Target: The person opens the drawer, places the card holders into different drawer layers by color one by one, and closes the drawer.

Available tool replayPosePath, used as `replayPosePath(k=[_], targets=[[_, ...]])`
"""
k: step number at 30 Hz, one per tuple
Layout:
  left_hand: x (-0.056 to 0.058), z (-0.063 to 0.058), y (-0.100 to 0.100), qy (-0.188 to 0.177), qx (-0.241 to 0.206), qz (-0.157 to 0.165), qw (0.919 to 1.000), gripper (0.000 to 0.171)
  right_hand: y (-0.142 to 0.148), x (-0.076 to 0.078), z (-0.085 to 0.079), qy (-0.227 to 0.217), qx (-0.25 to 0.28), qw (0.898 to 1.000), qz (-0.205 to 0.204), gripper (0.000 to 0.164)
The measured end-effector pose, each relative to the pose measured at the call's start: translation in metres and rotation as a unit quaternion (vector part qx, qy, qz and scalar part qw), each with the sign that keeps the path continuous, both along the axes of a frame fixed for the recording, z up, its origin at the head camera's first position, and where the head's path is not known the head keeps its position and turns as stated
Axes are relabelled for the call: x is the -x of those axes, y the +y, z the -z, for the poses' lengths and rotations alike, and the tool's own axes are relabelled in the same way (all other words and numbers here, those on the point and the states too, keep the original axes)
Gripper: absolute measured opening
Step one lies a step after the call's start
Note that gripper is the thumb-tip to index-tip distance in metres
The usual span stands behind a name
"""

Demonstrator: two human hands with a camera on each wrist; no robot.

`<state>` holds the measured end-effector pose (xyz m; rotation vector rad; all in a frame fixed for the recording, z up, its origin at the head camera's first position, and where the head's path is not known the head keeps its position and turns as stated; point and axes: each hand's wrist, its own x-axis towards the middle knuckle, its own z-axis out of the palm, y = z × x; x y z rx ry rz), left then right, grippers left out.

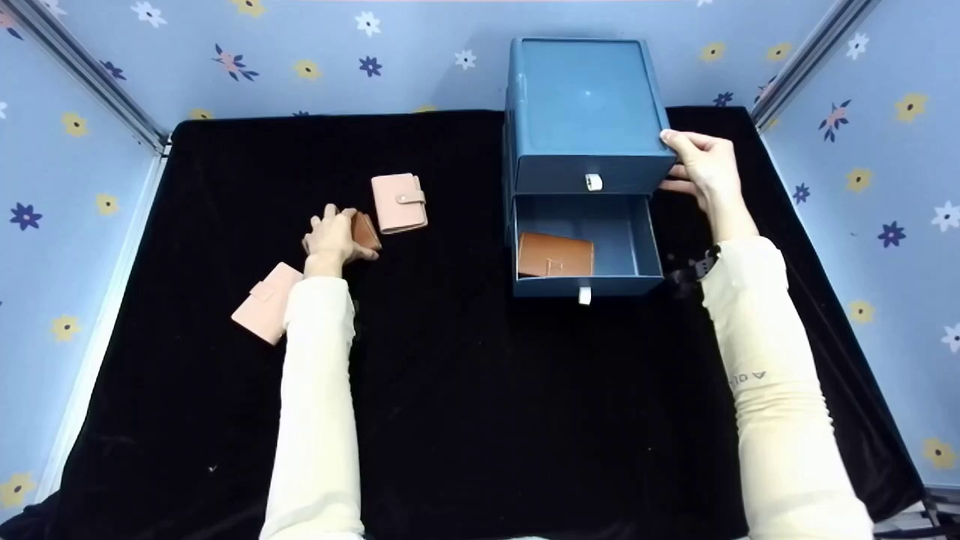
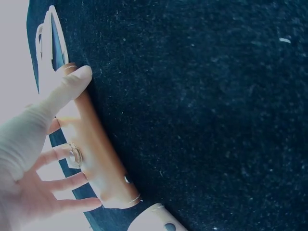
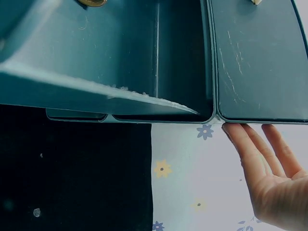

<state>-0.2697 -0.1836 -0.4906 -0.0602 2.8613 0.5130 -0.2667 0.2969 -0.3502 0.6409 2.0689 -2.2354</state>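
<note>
Your left hand (image 1: 328, 237) is gripping a brown snap wallet (image 1: 365, 231) between thumb and fingers, between the farther pink wallet (image 1: 394, 204) and the nearer pink wallet (image 1: 267, 306). Your right hand (image 1: 709, 171), fingers straight, is touching the side of the blue drawer cabinet (image 1: 586, 101); its pulled-out drawer (image 1: 547, 288) is holding a second brown wallet (image 1: 553, 252).

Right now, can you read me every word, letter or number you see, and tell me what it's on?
No word or number can be read for certain.
Right sleeve: small dark print, turned and too small to read.
Brown wallet in the open drawer: a pale mark, too small to tell whether it's a letter or a decoration.
Blue drawer unit: no lettering shows.
</note>
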Motion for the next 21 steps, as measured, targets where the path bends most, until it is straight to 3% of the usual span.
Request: replayPosePath(k=[8, 21], targets=[[-0.007, 0.002, -0.001, 0.028, -0.005, -0.009, 0.9996, 0.085, 0.000, 0.000, 0.000, 0.003, 0.003, 1.000, 0.000, 0.036], [-0.017, -0.011, 0.024, 0.068, -0.018, -0.038, 0.9968, 0.085, 0.000, 0.001, 0.001, 0.006, 0.003, 1.000, 0.001, 0.039]])
